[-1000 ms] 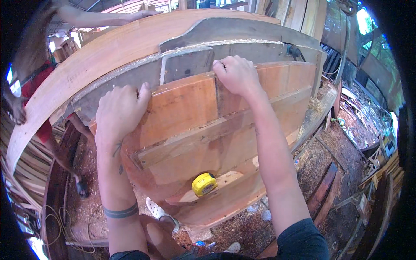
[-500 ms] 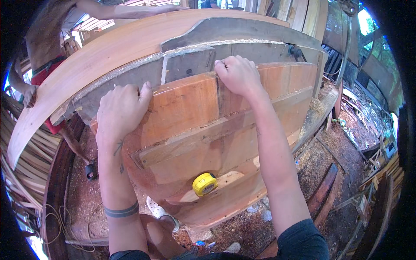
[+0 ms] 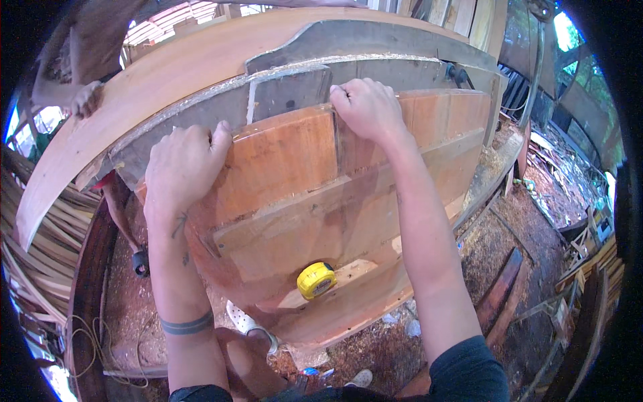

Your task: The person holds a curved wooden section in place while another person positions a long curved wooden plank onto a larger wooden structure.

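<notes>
Both my hands hold the upper edge of a reddish wooden panel [image 3: 281, 164] built of joined boards with cross battens. My left hand [image 3: 184, 164] is closed over the edge near the panel's left end, thumb on top. Toward the middle of the same edge, my right hand [image 3: 365, 110] is curled round the wood; its fingertips are hidden behind the panel. A yellow tape measure [image 3: 316, 280] rests low on the panel, at a lower batten between my forearms. Behind the panel stands a grey curved wooden frame [image 3: 288, 92] with sawdust along its top.
A long, bent plank [image 3: 140, 100] arches beyond the frame. Another person's hand [image 3: 86, 100] lies on it at the left. Stacked thin strips [image 3: 40, 268] fill the far left. Dark timber pieces [image 3: 499, 288] and wood shavings lie on the ground at the right.
The other person has leaned in, and their hand now rests higher up on the bent plank. My hands keep their grip on the panel, with only a slight shift of the view.
</notes>
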A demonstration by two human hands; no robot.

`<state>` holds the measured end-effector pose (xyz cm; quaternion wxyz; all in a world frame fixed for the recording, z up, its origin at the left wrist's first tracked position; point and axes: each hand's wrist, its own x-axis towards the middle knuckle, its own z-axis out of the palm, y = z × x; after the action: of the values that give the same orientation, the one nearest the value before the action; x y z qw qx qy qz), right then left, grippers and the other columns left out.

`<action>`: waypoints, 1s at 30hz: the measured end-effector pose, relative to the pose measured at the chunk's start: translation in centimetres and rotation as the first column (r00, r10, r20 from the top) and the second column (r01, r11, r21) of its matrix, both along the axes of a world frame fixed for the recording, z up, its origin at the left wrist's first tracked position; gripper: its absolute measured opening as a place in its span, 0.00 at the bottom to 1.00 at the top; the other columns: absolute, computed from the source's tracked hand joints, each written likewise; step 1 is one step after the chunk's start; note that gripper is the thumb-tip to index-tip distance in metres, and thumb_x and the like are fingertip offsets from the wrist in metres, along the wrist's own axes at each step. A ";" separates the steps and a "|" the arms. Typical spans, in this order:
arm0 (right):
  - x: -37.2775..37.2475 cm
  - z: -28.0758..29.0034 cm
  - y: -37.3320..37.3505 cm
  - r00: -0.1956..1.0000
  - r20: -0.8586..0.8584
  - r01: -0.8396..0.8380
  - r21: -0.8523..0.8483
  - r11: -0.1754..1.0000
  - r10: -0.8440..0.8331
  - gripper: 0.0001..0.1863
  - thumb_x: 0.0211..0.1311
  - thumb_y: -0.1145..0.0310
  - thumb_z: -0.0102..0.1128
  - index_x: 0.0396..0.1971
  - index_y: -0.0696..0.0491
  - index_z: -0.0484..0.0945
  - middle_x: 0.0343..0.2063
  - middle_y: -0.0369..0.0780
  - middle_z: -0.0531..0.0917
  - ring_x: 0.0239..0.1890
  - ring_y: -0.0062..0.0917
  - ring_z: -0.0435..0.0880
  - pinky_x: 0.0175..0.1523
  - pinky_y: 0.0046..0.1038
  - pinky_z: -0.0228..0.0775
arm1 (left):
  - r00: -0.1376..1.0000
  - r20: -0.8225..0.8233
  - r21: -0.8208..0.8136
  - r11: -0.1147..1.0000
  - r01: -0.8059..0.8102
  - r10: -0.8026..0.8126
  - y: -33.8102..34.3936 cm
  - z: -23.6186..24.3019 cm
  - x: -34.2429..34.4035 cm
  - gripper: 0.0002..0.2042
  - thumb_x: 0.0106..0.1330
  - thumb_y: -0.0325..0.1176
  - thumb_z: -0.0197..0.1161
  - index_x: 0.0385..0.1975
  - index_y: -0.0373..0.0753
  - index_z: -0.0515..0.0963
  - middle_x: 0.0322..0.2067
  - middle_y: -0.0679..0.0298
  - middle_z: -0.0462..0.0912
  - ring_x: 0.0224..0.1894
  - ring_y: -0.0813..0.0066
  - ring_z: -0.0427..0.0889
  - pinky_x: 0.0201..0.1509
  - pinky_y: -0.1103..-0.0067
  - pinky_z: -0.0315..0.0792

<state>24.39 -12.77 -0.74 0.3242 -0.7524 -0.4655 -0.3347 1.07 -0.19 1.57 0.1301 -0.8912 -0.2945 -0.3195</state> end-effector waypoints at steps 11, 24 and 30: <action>0.0 0.1 0.0 1.000 -0.020 -0.001 -0.035 0.999 0.000 0.23 0.58 0.56 0.44 0.19 0.56 0.82 0.24 0.52 0.82 0.31 0.47 0.81 0.45 0.44 0.72 | 1.000 -0.007 0.003 1.000 -0.018 0.018 0.0 0.1 0.0 0.29 0.66 0.50 0.43 0.21 0.27 0.79 0.25 0.39 0.78 0.33 0.41 0.79 0.42 0.58 0.72; -0.1 0.4 0.0 0.999 -0.050 0.012 -0.078 0.997 -0.016 0.23 0.58 0.56 0.44 0.21 0.57 0.82 0.26 0.52 0.82 0.33 0.46 0.82 0.46 0.43 0.72 | 0.999 -0.027 -0.035 0.999 -0.025 0.024 0.2 0.2 0.0 0.29 0.66 0.50 0.43 0.21 0.28 0.79 0.24 0.39 0.78 0.33 0.41 0.79 0.43 0.58 0.72; -0.1 0.4 -0.2 0.999 -0.043 0.025 -0.074 0.997 -0.028 0.23 0.58 0.56 0.44 0.21 0.57 0.82 0.26 0.51 0.82 0.33 0.46 0.82 0.46 0.43 0.72 | 0.999 -0.031 -0.032 0.999 -0.020 0.019 0.1 0.2 0.1 0.29 0.66 0.50 0.43 0.21 0.28 0.79 0.24 0.39 0.78 0.33 0.41 0.79 0.43 0.58 0.71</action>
<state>24.30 -12.94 -0.34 0.3022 -0.7772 -0.4601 -0.3049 1.20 -0.09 1.74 0.1234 -0.8951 -0.3062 -0.2996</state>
